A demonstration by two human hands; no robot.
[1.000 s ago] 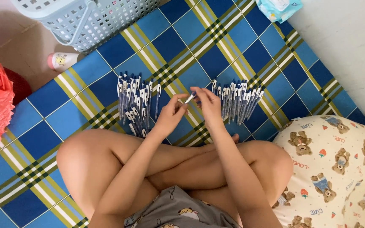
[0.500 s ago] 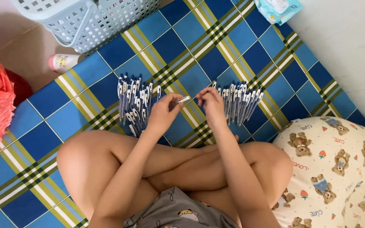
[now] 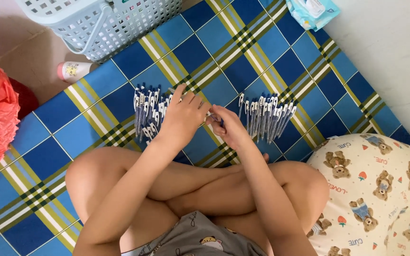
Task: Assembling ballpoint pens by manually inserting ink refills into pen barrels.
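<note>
**Both hands meet on one pen, between two rows**

You sit cross-legged on the blue plaid mat [image 3: 96, 80]. Your left hand [image 3: 183, 118] and right hand [image 3: 231, 128] touch at the fingertips, both pinching a small pen [image 3: 216, 118] held between them just above the mat. A row of pens [image 3: 148, 114] lies just beside your left hand, and a second row [image 3: 266, 116] just beside your right. A pale plastic basket [image 3: 105, 23] stands at the mat's far edge, and a bear-print pillow [image 3: 380, 189] lies by your right knee.

Small blue pen [image 3: 218, 121] mostly hidden between both hands; pale blue plastic basket [image 3: 119, 23] cut off at top edge.
</note>
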